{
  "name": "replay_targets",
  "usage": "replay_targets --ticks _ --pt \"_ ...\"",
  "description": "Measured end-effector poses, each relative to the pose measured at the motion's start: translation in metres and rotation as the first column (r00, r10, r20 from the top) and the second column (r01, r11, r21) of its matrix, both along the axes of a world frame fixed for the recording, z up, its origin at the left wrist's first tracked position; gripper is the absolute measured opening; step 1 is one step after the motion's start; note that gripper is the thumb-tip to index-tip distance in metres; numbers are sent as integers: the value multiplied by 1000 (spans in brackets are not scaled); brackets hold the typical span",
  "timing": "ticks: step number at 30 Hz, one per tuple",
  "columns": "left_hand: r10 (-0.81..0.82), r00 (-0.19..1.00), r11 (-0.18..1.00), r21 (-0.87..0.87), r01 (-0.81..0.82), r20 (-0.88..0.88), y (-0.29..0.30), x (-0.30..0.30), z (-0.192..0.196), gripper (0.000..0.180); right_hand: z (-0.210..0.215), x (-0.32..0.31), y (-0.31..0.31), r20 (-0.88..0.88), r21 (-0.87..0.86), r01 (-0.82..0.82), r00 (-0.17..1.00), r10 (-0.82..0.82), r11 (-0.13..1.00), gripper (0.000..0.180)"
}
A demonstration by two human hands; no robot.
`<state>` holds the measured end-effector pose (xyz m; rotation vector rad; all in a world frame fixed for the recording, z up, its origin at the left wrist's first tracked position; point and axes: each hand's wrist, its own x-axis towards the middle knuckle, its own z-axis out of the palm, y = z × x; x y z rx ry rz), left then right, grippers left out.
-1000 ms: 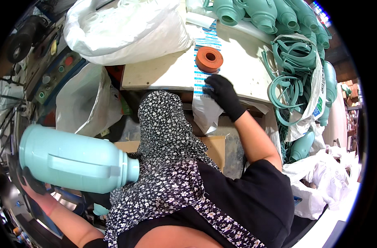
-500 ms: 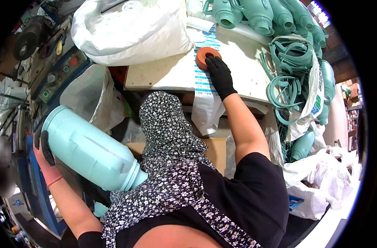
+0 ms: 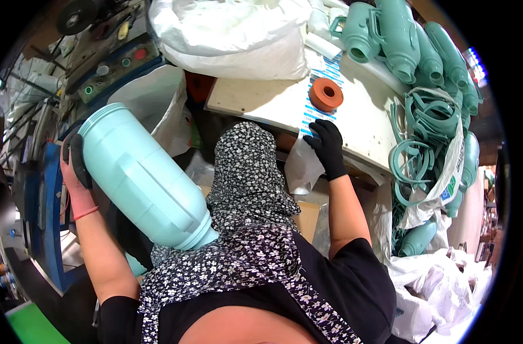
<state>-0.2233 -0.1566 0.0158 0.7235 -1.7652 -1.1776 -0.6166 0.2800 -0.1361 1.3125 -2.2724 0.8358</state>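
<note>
My left hand [image 3: 77, 166], in a pink glove with dark coated fingers, grips the wide end of a turquoise plastic vacuum flask shell [image 3: 147, 178]. The shell lies tilted across my left side, its narrow neck against the floral apron on my lap. My right hand [image 3: 328, 146], in a black glove, is at the table's front edge. Its fingers are slightly bent and apart, touching the strip of blue-and-white labels [image 3: 309, 117], whose pale backing hangs over the edge. An orange-brown ring-shaped roll [image 3: 325, 94] rests on the strip just beyond my right fingers.
A white sack [image 3: 233, 51] of translucent pieces sits on the white table [image 3: 244, 103]. Green flask shells [image 3: 399, 40] with handles crowd the far right. Below them, a bag holds green curved handles [image 3: 413, 160]. A machine panel with buttons [image 3: 121, 66] stands at left.
My right hand has left the orange-brown roll and come back toward the table's near edge. The flask shell is still in my left hand. The whole view has shifted and turned.
</note>
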Motion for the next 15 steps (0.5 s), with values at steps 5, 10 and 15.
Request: replay_targets --ticks 5,10,15 --pt "-1 999 998 -70 4 47 -2 8 -2 27 -3 -4 0 99 -48 26 995 -21 999 27" --pt "23 999 1000 14 -22 -25 0 20 -6 28 -2 -1 -3 96 -33 45 994 -41 998 16" --pt "105 991 994 -40 -102 82 21 22 7 35 10 19 -6 33 -35 -13 999 14 999 14"
